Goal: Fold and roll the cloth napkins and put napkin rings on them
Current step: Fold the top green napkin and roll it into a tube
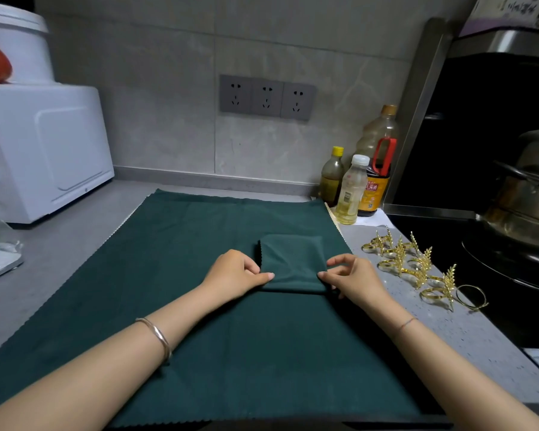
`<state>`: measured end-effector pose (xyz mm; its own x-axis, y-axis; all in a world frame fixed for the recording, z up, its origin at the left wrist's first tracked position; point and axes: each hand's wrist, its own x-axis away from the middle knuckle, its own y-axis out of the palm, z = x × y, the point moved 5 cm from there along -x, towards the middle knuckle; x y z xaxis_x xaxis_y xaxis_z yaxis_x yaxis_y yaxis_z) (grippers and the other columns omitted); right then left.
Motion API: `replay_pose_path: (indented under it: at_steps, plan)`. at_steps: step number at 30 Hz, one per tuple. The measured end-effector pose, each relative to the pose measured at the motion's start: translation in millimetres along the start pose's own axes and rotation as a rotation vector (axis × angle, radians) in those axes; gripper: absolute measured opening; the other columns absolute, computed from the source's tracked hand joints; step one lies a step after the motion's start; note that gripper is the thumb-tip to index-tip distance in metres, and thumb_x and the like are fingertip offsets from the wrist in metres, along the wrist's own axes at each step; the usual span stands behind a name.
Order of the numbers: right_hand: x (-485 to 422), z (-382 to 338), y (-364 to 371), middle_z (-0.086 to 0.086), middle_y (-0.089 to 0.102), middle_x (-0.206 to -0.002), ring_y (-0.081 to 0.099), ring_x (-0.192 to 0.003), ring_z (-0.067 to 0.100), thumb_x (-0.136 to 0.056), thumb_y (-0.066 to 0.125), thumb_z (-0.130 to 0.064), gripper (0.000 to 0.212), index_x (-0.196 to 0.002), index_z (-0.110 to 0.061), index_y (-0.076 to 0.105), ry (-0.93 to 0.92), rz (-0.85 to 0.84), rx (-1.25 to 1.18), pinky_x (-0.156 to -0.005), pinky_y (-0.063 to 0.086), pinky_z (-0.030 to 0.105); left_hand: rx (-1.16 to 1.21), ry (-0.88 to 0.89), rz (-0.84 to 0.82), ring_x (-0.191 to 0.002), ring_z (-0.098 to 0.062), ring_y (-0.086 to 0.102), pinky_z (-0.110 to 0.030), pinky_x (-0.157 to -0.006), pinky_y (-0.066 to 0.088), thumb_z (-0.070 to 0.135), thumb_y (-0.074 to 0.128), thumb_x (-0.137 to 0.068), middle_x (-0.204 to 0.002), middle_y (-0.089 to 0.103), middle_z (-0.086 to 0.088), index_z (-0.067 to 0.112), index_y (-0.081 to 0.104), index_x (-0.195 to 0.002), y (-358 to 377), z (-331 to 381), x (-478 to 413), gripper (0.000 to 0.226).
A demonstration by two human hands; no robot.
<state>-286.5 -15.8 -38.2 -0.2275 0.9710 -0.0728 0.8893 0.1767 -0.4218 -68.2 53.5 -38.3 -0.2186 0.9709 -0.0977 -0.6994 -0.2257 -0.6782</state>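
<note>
Forearms reach over a wide green cloth point(199, 337) spread flat on the counter point(448, 331). On it, right of centre, lies a folded napkin point(293, 262). Left hand point(237, 272) pinches its left edge, thumb on top. Right hand point(355, 279) at near right corner, apparently pinching; fingertips partly hidden. Gold rings point(414, 265) cluster on counter, right of cloth.

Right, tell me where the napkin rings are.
In the head view the napkin rings lie on the counter at the right, between the green cloth and the stove, just past the right hand.
</note>
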Motion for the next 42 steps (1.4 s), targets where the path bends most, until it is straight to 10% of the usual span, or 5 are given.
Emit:
replay_pose_path:
  at_steps: [8,13,30,36,42]
  plan:
    - [-4,-6,5,-0.001,0.050,-0.102,0.051,-0.081,0.014,-0.072,0.073,-0.008,0.038,-0.101,-0.020,0.051,-0.103,0.058,0.273,-0.079,0.044,0.029,-0.107,-0.056,-0.052,-0.087,-0.013,0.058,-0.028,-0.077,0.047,0.045,0.075,-0.072,-0.090,0.062,0.007,0.019,0.051,-0.099,-4,7,-3,0.044]
    - [-13,-30,23,0.000,0.018,-0.157,0.017,-0.144,0.017,-0.089,0.055,-0.021,0.058,-0.144,-0.018,0.034,-0.271,-0.047,0.569,-0.117,0.016,0.032,-0.394,0.191,0.005,-0.144,-0.021,0.014,-0.037,-0.117,0.015,0.045,0.042,-0.095,-0.156,0.016,-0.001,0.017,0.015,-0.150,6,34,-16,0.067]
    - [-13,-3,46,-0.006,0.003,-0.159,-0.003,-0.146,0.010,-0.101,0.023,-0.047,0.058,-0.152,-0.021,0.011,-0.270,-0.313,0.831,-0.118,-0.004,0.031,-0.553,0.264,-0.280,-0.146,-0.015,-0.003,-0.035,-0.119,-0.002,0.048,0.018,-0.100,-0.159,0.001,0.002,0.032,0.009,-0.151,45,17,-24,0.054]
    - [14,-19,16,-0.010,0.030,-0.153,0.023,-0.141,0.003,-0.088,0.025,-0.064,0.071,-0.146,-0.024,0.035,-0.502,-0.369,0.959,-0.114,0.006,0.020,-0.679,0.490,-0.235,-0.131,-0.010,0.031,-0.027,-0.111,0.023,0.066,0.033,-0.089,-0.144,0.038,0.011,0.033,0.037,-0.142,10,28,1,0.063]
    - [18,-26,11,-0.006,0.039,-0.149,0.037,-0.136,0.011,-0.080,0.051,-0.039,0.068,-0.144,-0.021,0.038,-0.499,-0.419,0.977,-0.111,0.029,0.022,-0.817,0.455,-0.283,-0.130,-0.018,0.040,-0.032,-0.104,0.037,0.037,0.044,-0.093,-0.147,0.039,0.004,0.023,0.034,-0.144,8,32,6,0.054]
